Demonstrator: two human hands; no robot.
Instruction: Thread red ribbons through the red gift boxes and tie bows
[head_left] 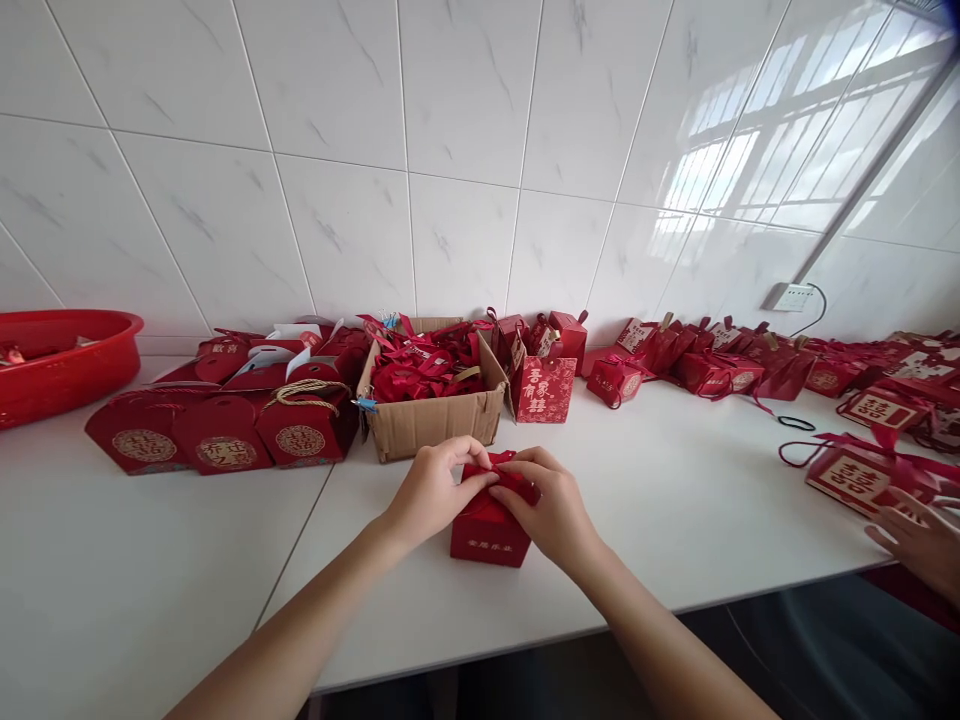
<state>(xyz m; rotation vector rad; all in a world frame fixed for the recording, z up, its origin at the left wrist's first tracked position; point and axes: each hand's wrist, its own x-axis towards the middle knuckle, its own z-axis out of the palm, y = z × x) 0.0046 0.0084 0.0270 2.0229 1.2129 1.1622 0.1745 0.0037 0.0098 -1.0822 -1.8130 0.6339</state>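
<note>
A small red gift box point(491, 538) with pale lettering on its front stands upright near the table's front edge. Over its top, my left hand point(439, 490) pinches a red ribbon point(493, 467) between thumb and fingertips. My right hand point(551, 500) comes from the other side, thumb and fingers closed on the same ribbon. The fingertips of both hands nearly meet, and they hide much of the ribbon and the box's top.
Behind the box stands a cardboard carton point(431, 425) full of red ribbons. Red boxes point(225, 440) line the left, beside a red basin point(71, 350). At right, another person's hand point(919, 535) touches a ribboned box point(855, 478). More boxes point(720, 375) sit along the wall.
</note>
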